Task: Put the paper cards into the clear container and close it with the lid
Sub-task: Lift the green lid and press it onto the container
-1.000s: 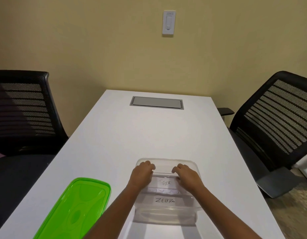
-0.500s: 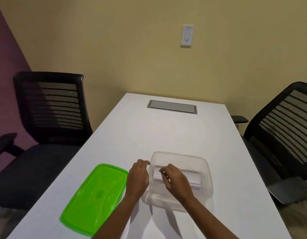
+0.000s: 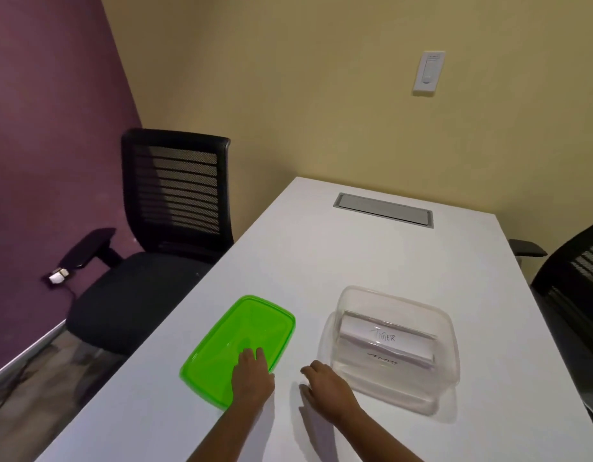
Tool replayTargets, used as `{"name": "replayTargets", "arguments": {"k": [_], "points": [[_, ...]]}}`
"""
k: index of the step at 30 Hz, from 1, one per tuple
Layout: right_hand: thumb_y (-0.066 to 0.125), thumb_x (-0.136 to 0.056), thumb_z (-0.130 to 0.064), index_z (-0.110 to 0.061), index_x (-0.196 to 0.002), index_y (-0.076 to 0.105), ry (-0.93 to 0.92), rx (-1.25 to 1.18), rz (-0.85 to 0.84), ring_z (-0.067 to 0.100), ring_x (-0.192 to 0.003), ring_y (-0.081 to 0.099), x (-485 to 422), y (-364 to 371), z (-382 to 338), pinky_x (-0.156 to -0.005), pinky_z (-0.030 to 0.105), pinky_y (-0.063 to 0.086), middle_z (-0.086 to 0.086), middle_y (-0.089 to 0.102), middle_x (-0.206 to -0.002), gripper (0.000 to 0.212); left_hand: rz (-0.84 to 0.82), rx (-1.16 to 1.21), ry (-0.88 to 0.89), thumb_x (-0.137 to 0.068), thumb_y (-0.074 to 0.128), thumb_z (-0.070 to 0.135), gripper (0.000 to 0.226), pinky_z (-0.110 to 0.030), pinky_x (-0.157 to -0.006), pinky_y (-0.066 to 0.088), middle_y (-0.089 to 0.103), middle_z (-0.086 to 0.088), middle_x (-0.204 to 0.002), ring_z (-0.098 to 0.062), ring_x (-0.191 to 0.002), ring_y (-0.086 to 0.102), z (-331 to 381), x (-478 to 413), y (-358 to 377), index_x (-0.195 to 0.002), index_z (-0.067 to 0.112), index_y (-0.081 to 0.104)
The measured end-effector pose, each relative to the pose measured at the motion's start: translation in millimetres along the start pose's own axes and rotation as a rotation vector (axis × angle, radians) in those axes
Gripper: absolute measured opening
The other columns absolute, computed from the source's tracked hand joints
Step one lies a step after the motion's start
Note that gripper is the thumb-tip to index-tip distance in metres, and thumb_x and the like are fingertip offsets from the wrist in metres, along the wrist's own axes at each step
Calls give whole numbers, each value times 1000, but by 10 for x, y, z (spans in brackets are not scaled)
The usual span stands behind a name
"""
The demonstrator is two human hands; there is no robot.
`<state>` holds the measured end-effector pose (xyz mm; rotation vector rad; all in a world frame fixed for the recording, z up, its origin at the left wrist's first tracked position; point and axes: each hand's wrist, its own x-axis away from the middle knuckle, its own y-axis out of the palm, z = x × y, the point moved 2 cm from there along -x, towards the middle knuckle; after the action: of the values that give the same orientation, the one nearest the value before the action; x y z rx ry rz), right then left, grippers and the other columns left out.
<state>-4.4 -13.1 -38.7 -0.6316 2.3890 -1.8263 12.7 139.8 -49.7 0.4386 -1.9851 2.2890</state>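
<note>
The paper cards sit inside the clear container on the white table. That part looks done. The green lid lies beside it, not on yet. The left hand rests flat on the lid, fingers open. The right hand is open and holds nothing.

A black mesh chair stood left of the white surface. A grey hatch sat near its far end, and a wall switch hung above.
</note>
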Motion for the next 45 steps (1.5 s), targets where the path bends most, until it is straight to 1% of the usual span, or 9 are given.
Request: {"name": "replayTargets", "arguments": {"k": [5, 12, 17, 21, 27, 33, 37, 41, 45], "points": [[40, -96, -29, -10, -134, 41, 43, 20, -117, 19, -131, 39, 28, 176, -4, -101, 37, 43, 9, 41, -140, 43, -51, -26, -10, -91, 51, 36, 51, -33, -105, 41, 43, -9, -139, -23, -133, 40, -161, 100, 90, -133, 10, 39], [43, -95, -30, -9, -131, 43, 48, 76, -172, 21, -132, 36, 54, 289, 28, -101, 39, 44, 10, 36, -141, 42, -57, -43, -6, -92, 50, 21, 37, -33, -103, 43, 39, -8, -141, -22, -133, 40, -222, 230, 203, -127, 11, 44], [44, -94, -26, -9, -132, 42, 52, 61, -171, 22, -132, 36, 61, 279, 39, -101, 38, 44, 10, 35, -142, 41, -29, -30, -20, -93, 41, 8, 31, -34, -100, 45, 39, -7, -142, -22, -129, 44, -232, 255, 152, -122, 11, 48], [42, -95, -26, -11, -132, 45, 63, 14, -152, 21, -130, 41, 42, 200, 36, -100, 35, 45, 10, 38, -142, 40, 73, 14, -6, -92, 38, 16, 29, -33, -93, 45, 49, -3, -131, -21, -119, 53, -207, 238, -18, -117, 14, 51], [45, -94, -23, -14, -128, 51, 31, -125, -42, 17, -123, 50, -81, -166, -4, -100, 28, 41, 5, 46, -136, 35, 305, 221, 10, -96, 42, 27, 27, -31, -86, 46, 60, 1, -121, -18, -110, 60, -162, 130, -546, -118, 17, 53], [49, -92, -16, -13, -121, 59, 22, -256, 163, 17, -115, 55, -176, -660, 34, -96, 25, 37, 6, 57, -125, 30, 482, 645, -36, -96, 48, 21, 21, -39, -83, 46, 68, -15, -108, -35, -102, 62, -35, 90, -1257, -109, 6, 55], [53, -90, -7, -5, -117, 62, 86, -436, 335, 24, -108, 60, -183, -930, 160, -93, 25, 43, 13, 62, -122, 29, 534, 888, -65, -97, 45, 17, 20, -38, -82, 44, 68, -20, -105, -36, -98, 61, 68, 88, -1604, -107, 4, 58], [56, -92, -11, -1, -130, 50, 212, -640, 517, 31, -107, 62, -99, -1156, 350, -94, 35, 48, 18, 54, -131, 40, 558, 1061, 56, -99, 41, 16, 21, -35, -78, 48, 67, -11, -96, -27, -82, 65, 237, 132, -1847, -103, 3, 57], [50, -96, -22, -3, -142, 34, 316, -725, 664, 38, -121, 52, 28, -1349, 635, -104, 45, 43, 23, 43, -140, 53, 514, 1184, 198, -100, 40, 17, 17, -29, -61, 44, 60, -2, -76, -17, -62, 60, 428, 134, -2009, -90, 10, 52]]}}
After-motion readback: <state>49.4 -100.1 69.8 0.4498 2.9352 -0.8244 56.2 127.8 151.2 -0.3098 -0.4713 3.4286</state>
